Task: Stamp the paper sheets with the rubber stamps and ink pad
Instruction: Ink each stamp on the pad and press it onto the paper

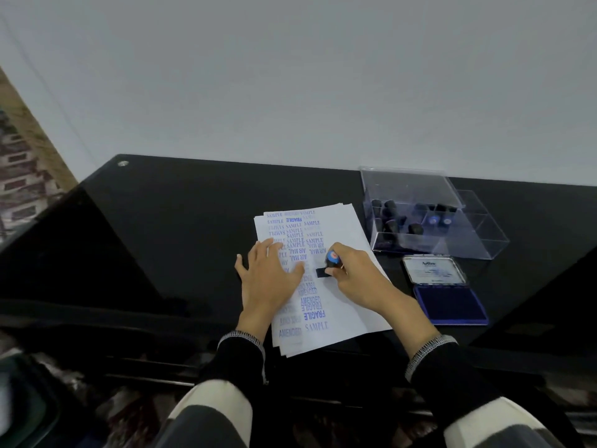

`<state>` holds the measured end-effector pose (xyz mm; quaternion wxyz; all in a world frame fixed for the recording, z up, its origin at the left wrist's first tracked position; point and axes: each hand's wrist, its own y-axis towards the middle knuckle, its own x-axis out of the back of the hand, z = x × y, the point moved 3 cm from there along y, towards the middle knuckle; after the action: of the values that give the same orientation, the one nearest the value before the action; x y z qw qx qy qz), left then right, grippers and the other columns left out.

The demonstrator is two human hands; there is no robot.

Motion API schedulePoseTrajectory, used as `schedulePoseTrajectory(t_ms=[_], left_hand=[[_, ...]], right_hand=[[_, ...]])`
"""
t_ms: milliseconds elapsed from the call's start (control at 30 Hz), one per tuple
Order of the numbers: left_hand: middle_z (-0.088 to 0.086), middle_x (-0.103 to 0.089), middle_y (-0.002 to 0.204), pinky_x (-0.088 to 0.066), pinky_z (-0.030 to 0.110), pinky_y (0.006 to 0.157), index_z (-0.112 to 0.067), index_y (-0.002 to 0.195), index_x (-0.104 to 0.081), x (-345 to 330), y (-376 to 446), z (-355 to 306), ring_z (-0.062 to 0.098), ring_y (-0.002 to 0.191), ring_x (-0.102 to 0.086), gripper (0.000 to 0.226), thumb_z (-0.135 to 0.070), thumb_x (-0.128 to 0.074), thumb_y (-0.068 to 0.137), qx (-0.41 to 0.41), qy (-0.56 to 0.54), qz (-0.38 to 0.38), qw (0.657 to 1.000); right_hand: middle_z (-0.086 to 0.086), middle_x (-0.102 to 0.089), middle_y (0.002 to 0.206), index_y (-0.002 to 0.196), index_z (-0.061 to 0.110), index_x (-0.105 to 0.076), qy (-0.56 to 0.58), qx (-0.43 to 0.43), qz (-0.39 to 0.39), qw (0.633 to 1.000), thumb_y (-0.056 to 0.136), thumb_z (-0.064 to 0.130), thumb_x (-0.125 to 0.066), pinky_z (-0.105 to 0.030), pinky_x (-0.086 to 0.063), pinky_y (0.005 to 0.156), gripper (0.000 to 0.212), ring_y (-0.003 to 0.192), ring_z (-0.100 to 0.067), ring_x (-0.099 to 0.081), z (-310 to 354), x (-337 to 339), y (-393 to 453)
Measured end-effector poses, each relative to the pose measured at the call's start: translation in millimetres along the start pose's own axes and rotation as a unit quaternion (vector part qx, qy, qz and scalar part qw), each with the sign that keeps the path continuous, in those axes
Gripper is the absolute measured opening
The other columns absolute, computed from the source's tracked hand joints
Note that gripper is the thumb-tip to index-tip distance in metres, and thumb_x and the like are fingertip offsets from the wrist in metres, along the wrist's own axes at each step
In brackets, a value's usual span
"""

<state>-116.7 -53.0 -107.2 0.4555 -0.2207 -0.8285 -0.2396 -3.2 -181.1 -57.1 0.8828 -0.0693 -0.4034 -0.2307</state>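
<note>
A stack of white paper sheets [345, 227] lies on the black table, its top sheet covered with several blue prints such as SAMPLE, AIR MAIL, FRAGILE and AMENDED. My left hand [269, 276] lies flat on the sheets' left side, fingers spread. My right hand [358, 274] grips a black rubber stamp [329, 265] with a blue top, its base down on the paper at mid-sheet. An open blue ink pad [450, 303] with its lid folded back lies to the right of the sheets.
A clear plastic box [484, 244] with its lid raised stands behind the ink pad and holds several more black stamps [392, 218]. The black glossy table [181, 227] runs along a white wall. A patterned floor shows at far left.
</note>
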Motion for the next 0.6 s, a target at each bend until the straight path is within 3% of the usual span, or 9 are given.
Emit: schedulePoseTrajectory(t_ms=[200,433,600], left_hand=[[-0.007,-0.033,0.150,-0.003,0.051,0.116,-0.023,0.138,-0.043,-1.8,1.7,-0.4,0.013,0.143,-0.020,0.062,-0.058,-0.051,0.088,-0.002,0.005,-0.003,1.000],[-0.007,-0.034,0.149,-0.003,0.051,0.116,-0.023,0.137,-0.044,-2.3,1.4,0.6,0.012,0.142,-0.021,0.062,-0.058,-0.051,0.087,-0.005,0.006,-0.010,1.000],[-0.007,-0.035,0.149,-0.003,0.051,0.116,-0.023,0.137,-0.045,-2.8,1.9,0.4,0.013,0.143,-0.021,0.062,-0.059,-0.052,0.087,-0.005,0.001,-0.008,1.000]], right_hand=[[0.004,-0.049,0.085,0.090,0.008,-0.044,-0.004,-0.008,0.009,1.000,0.093,-0.003,-0.050,-0.001,-0.037,0.063,0.013,0.069,-0.001,-0.047,3.1,-3.0,1.0],[0.008,-0.045,0.077,0.087,0.006,-0.043,-0.021,-0.006,0.011,1.000,0.092,-0.004,-0.049,-0.005,-0.038,0.060,0.013,0.065,-0.007,-0.045,3.9,-4.4,0.8],[0.014,-0.041,0.075,0.086,0.013,-0.041,-0.037,-0.010,0.010,0.999,0.090,-0.005,-0.050,-0.005,-0.039,0.060,0.021,0.062,0.000,-0.043,3.6,-6.7,2.0]])
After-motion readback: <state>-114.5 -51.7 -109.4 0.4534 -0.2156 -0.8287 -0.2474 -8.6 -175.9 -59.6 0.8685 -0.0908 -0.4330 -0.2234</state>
